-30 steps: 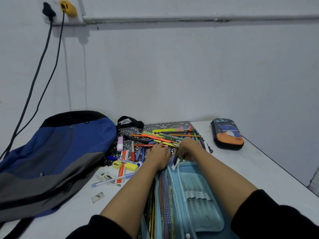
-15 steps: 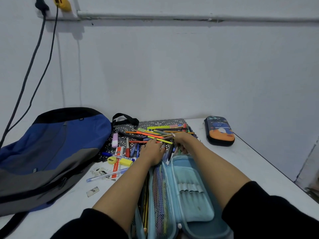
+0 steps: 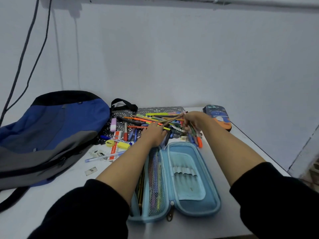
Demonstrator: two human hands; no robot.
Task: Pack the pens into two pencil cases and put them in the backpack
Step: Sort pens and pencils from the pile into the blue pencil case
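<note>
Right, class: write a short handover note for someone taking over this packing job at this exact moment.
Left hand: open, resting on the pen pile on the patterned mat.
Right hand: grips a bundle of pens just beyond the blue pencil case.
The blue pencil case lies open nearest the person, with some pens behind the mesh in its left half.
Second pencil case: shut, far right.
Backpack: lying on the left.
Left to do: pack the bundle and the pile into both cases, zip them, put them in the backpack.

The white table (image 3: 69, 183) carries a blue backpack (image 3: 51, 128) at 9 o'clock, an open blue pencil case (image 3: 186, 178) at 6, a patterned mat (image 3: 155, 110) at 12, and a closed pencil case (image 3: 219, 116) at 1.
</note>
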